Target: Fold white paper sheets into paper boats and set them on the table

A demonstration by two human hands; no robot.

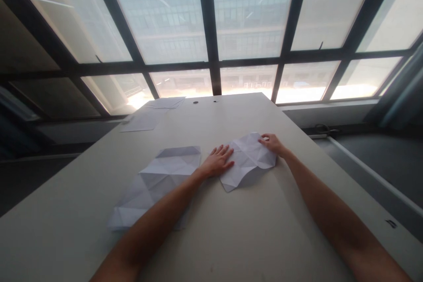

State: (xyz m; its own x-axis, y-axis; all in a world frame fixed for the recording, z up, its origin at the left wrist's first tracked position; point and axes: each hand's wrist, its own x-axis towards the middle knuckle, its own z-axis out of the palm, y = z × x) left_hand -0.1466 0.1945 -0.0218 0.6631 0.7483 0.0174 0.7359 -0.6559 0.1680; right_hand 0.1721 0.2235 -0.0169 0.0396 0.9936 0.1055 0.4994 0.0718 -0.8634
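A creased sheet of white paper [248, 155] lies partly folded on the white table, its near edge lifted in a curve. My left hand [218, 161] rests flat on the table with fingers spread, the fingertips at the left edge of this sheet. At the sheet's far right edge, my right hand [271, 144] pinches the paper between thumb and fingers. Under and beside my left forearm is a larger creased paper [155, 185] with fold lines across it; the forearm hides part of it.
The white table [257, 238] reaches toward a large dark-framed window [213, 31]. Several flat paper sheets [142, 121] lie at its far left. Two small dark items, one a round disc [195, 102], are at the far end. A small dark object [391, 223] sits near the right edge.
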